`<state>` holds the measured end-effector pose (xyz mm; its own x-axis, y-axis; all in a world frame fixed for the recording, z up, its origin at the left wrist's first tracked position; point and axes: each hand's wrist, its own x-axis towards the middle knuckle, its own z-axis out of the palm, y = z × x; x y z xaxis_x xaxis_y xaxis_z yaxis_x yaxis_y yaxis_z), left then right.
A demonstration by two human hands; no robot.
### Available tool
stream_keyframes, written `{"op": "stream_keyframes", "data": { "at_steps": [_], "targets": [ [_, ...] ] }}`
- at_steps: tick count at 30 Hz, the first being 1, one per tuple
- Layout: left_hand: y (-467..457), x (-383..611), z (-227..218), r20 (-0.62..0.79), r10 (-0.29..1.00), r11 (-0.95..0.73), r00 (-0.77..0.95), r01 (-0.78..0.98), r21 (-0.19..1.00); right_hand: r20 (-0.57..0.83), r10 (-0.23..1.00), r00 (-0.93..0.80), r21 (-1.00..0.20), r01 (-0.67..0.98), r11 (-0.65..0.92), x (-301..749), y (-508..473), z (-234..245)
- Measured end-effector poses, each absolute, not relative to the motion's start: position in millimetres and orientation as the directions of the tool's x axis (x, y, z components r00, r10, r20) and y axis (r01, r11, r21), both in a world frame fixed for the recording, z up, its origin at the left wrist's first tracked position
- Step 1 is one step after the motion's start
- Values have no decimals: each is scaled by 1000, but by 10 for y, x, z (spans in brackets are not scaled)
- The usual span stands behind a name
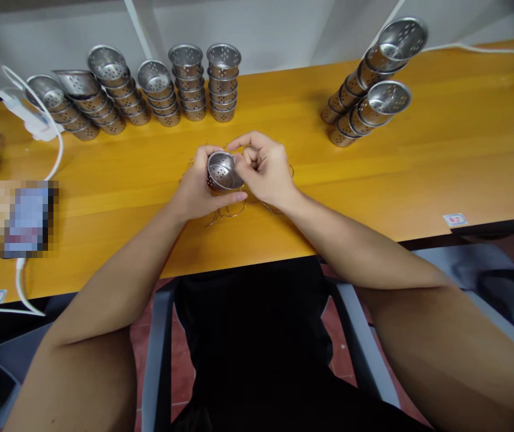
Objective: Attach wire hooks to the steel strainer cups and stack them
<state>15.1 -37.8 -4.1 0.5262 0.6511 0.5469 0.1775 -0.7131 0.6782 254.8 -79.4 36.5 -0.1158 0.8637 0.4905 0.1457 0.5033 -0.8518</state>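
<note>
Gripping the cup (222,171) just above the table (374,192), the left hand (196,189) is wrapping its fingers around the wall, mouth tilting rightward toward the right hand (268,171), whose fingers are pinching together at the rim, contents too small to tell.

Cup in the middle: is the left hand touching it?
Touching. The head view shows the left hand wrapped around the cup, with its fingers pressed on the cup's wall.
</note>
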Motion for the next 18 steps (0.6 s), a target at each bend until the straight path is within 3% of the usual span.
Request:
{"op": "stream_keyframes", "data": {
  "at_steps": [5, 12, 18],
  "targets": [
    [-390, 148, -17, 548, 672, -680, 498, 122, 723, 481, 860, -171, -862, 85, 499, 2549, -806, 452],
    [-384, 102, 3, 496, 710, -578, 500, 12, 816, 456, 740, -494, -876, -104, 471, 2750, -782, 661],
    [-397, 149, -6, 516, 689, -610, 509, 22, 792, 385, 805, -452, -918, -100, 383, 2739, -759, 609]
  ]
}}
